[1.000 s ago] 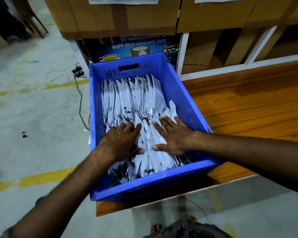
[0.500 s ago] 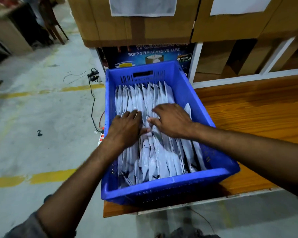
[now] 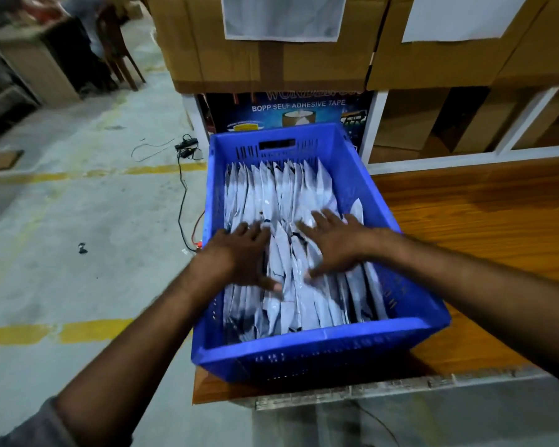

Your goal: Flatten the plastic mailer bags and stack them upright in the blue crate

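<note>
A blue plastic crate (image 3: pixel 317 345) stands on the left end of a wooden table. It is packed with several white and grey plastic mailer bags (image 3: pixel 271 191) standing on edge in rows. My left hand (image 3: pixel 239 256) lies palm down on the bag tops in the left middle of the crate, fingers straight and spread. My right hand (image 3: pixel 334 241) lies flat on the bags beside it, fingers spread and pointing to the far left. Both hands press on the bags; neither grips one.
The wooden table (image 3: pixel 484 240) stretches to the right of the crate. Behind the crate are a tape carton (image 3: pixel 297 106) and stacked cardboard boxes (image 3: pixel 271 59). A black cable and charger (image 3: pixel 186 146) lie on the concrete floor to the left.
Both hands slid from the near end of the crate toward its middle, staying flat on the bags. The leaning bags at the near end now stand straighter. The camera view shifted.
</note>
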### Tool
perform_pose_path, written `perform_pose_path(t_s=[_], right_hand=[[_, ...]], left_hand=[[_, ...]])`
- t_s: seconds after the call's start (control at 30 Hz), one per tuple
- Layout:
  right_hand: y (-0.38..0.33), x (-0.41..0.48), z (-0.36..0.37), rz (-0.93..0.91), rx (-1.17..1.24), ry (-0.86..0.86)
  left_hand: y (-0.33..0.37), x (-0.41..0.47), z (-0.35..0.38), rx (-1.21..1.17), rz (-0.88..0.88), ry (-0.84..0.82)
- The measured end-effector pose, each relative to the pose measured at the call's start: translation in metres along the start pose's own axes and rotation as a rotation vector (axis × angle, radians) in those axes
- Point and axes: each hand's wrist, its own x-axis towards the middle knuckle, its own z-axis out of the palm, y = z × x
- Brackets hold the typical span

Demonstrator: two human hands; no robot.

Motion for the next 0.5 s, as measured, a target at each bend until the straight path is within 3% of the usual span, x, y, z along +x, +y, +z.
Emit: perform_pose_path(t_s=[0.1, 0.3, 0.43, 0.5], right_hand=[[-0.02, -0.022, 0.037, -0.03, -0.028, -0.138], [-0.027, -0.049, 0.029, -0.071, -0.109, 0.148], [-0.028, -0.063, 0.034, -0.095, 0.025, 0.02], [-0.026, -0.068, 0.024, -0.037, 0.055, 0.14]], left_hand=[[0.015, -0.011, 0.019, 0.102, -0.022, -0.054], [0.03, -0.037, 0.019, 0.114, 0.004, 0.081], [0.039, -0.054, 0.04, -0.003, 0.022, 0.107], [0.036, -0.059, 0.031, -0.067, 0.034, 0.091]])
